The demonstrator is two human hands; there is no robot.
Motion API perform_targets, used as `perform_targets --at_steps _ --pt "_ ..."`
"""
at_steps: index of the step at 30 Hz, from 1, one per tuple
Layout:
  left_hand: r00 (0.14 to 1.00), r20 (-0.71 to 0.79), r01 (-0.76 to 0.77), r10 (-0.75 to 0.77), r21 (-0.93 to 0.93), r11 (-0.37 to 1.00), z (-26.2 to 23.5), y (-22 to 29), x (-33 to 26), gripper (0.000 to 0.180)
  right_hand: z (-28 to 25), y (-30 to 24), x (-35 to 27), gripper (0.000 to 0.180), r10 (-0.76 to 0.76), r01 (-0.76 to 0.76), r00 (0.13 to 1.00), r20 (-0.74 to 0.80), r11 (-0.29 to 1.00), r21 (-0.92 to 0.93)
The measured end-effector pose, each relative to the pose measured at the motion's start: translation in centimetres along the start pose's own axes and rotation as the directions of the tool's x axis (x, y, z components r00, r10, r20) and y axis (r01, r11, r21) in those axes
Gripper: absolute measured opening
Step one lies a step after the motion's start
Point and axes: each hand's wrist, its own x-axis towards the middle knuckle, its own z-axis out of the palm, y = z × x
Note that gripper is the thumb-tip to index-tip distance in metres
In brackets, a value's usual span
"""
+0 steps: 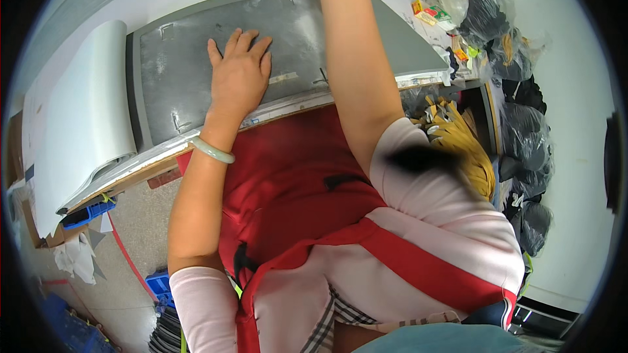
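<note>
My left hand [239,73] lies flat with its fingers spread on a dark grey sheet [190,65], whose surface has pale scuffs and small corner-shaped marks. A pale green bangle [212,150] circles that wrist. The sheet rests on a worktable with a white front edge [294,106]. My right forearm [356,46] reaches across the sheet's right part and runs out at the top of the view, so the right hand and anything it touches are hidden. A short pale strip [282,78] shows on the sheet beside my left hand.
A white sheet roll [85,111] curls over the table's left end. Plastic bags with dark contents [481,0] crowd the far right, near small boxes [433,16]. Yellow-brown strips [458,140] hang below the table's right end. Blue crates [75,323] stand on the floor at lower left.
</note>
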Motion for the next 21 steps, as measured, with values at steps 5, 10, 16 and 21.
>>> perform_targets --at_steps 5,10,16,21 --pt "1.000 -0.012 0.010 -0.010 0.005 1.000 0.2 -0.5 -0.7 0.031 -1.0 2.0 -5.5 0.008 0.118 -0.097 0.993 0.012 0.864 -0.494" --pt "0.999 -0.033 -0.024 0.024 -0.006 1.000 0.1 0.4 0.2 0.031 -7.7 -1.2 -14.7 0.016 -0.091 -0.072 0.995 -0.051 -0.242 -0.968" --pt "0.999 -0.042 -0.020 0.021 0.029 0.999 0.5 -0.6 -0.7 0.031 -10.1 -2.7 -18.4 0.034 -0.170 -0.150 0.981 -0.091 -0.377 -0.914" --pt "0.999 -0.042 -0.021 0.022 0.011 1.000 0.2 -0.4 -0.3 0.032 -12.5 -4.3 -17.9 0.012 -0.194 -0.053 0.981 0.020 -0.365 -0.929"
